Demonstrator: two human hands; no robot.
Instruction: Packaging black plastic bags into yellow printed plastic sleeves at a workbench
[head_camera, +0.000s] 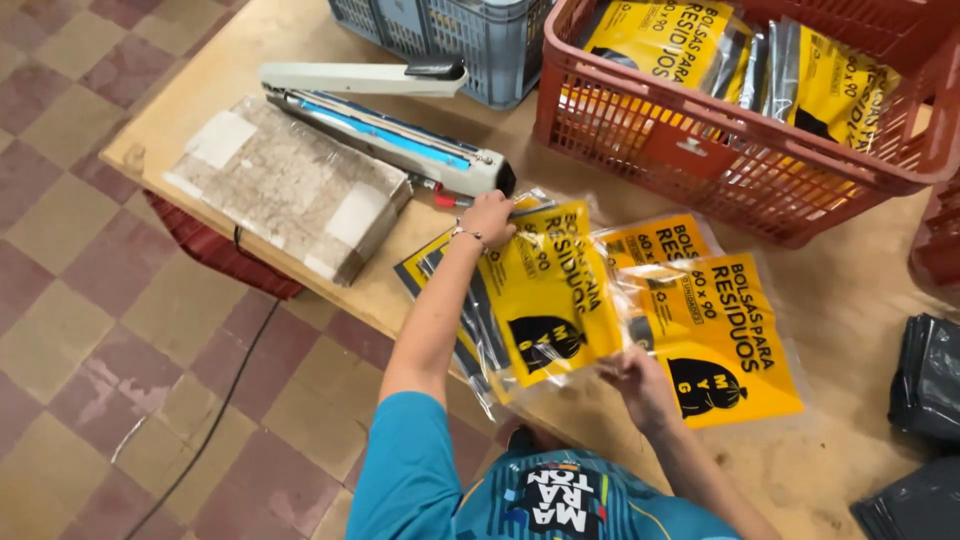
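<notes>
Flat yellow plastic packet (548, 290), clear-wrapped, printed with black lettering and a black bag symbol. Tilted up off the table, top edge pinched by the left hand (488, 217), bottom corner gripped by the right hand (638, 376). Topmost of a fanned stack of packets (445, 275) overhanging the wooden table's near edge, dark inner contents showing along the stack's left side. Just to the right, touching and partly overlapped, 2 more yellow packets lying flat on the table: a larger one (725, 345) with the bag symbol toward the near edge, a smaller-showing one (655, 240) tucked behind it, toward the red crate.
</notes>
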